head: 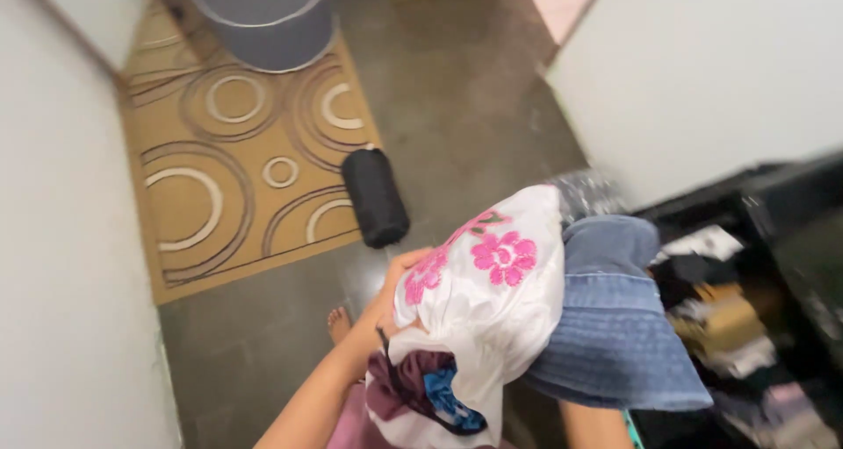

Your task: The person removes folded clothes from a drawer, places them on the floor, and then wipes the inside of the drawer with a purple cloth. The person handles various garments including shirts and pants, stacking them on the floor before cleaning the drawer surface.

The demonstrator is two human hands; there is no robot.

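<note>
My left hand [392,287] grips a white cloth with pink flowers [485,291], bundled around darker purple and blue fabric [430,392] at its lower end. A blue denim garment [615,317] hangs beside it on the right, above my right forearm [593,424]. My right hand itself is hidden under the clothes, so its grip cannot be seen. A bare foot [338,324] shows on the floor below my left arm.
A black rolled bag [375,196] lies on the grey floor by a tan rug with circle patterns [233,164]. A grey round bin [266,17] stands on the rug. A dark shelf or case with mixed items [746,308] is at the right. White walls close both sides.
</note>
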